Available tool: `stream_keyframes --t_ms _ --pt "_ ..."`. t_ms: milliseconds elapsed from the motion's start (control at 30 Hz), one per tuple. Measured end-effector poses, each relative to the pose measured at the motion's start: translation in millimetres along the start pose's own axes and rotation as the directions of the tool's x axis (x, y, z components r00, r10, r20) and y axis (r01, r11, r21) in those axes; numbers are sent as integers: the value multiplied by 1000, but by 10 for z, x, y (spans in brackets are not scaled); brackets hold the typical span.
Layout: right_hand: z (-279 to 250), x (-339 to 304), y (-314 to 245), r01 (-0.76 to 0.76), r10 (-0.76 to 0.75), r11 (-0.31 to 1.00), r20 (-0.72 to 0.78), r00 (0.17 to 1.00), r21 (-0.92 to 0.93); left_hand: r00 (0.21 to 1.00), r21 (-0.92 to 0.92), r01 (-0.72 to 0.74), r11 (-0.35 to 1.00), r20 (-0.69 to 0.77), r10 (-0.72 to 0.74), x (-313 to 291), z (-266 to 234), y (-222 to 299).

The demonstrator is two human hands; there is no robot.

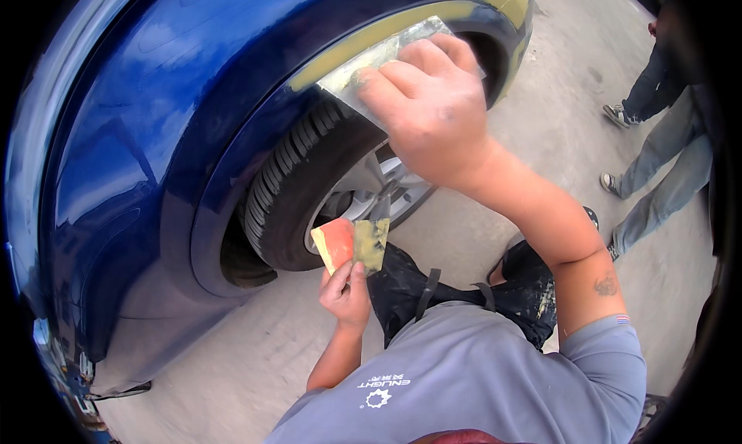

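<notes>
Right hand (433,108): raised to the far side, fingers (402,77) clamped on a flat spreader blade (371,61), pressing it against the wheel arch.
Spreader blade: pale, smeared, laid flat on the yellowish filler strip (386,30) along the arch lip, above the tyre (297,185).
Left hand (346,293): held near, low and centre, fingers closed on two small cards (352,244), pinched at their lower edge.
Cards: one orange-red to the left, one yellowish and smeared to the right, overlapping; possibly mixing boards, smearing obscures the surfaces.
Car body (147,127): blue panel, glossy, filling the left of the scene; arch curving over the tyre.
Wheel rim (394,185): silver, partly hidden behind the right forearm.
Floor (541,119): bare concrete, grey.
Bystanders: two pairs of legs in jeans (665,162) at far right, well apart from the work.
</notes>
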State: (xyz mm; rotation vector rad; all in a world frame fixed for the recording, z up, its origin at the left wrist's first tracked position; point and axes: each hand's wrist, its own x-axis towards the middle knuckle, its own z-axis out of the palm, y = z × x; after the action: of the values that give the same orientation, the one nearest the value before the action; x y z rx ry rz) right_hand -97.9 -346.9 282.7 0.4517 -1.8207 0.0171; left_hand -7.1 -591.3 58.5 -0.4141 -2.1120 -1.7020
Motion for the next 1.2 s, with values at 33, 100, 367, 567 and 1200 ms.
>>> stream_keyframes --t_ms 33,100,367,567,1200 --pt "9 26 40 -3 2 1000 -57 998 -9 1000 19 -2 1000 -4 2 -7 -9 2" --pt "-15 71 61 -32 31 999 -60 998 -16 1000 2 19 1000 0 -19 -27 -15 -23" --pt "57 -2 133 23 -23 998 5 1000 -50 997 -6 71 997 2 -71 -44 22 -52" --pt "-30 -57 146 5 -5 1000 -5 1000 -11 999 8 17 1000 45 -18 49 85 41" --pt "-47 -139 270 -9 8 1000 14 1000 16 996 -13 46 999 74 -45 61 184 -23"
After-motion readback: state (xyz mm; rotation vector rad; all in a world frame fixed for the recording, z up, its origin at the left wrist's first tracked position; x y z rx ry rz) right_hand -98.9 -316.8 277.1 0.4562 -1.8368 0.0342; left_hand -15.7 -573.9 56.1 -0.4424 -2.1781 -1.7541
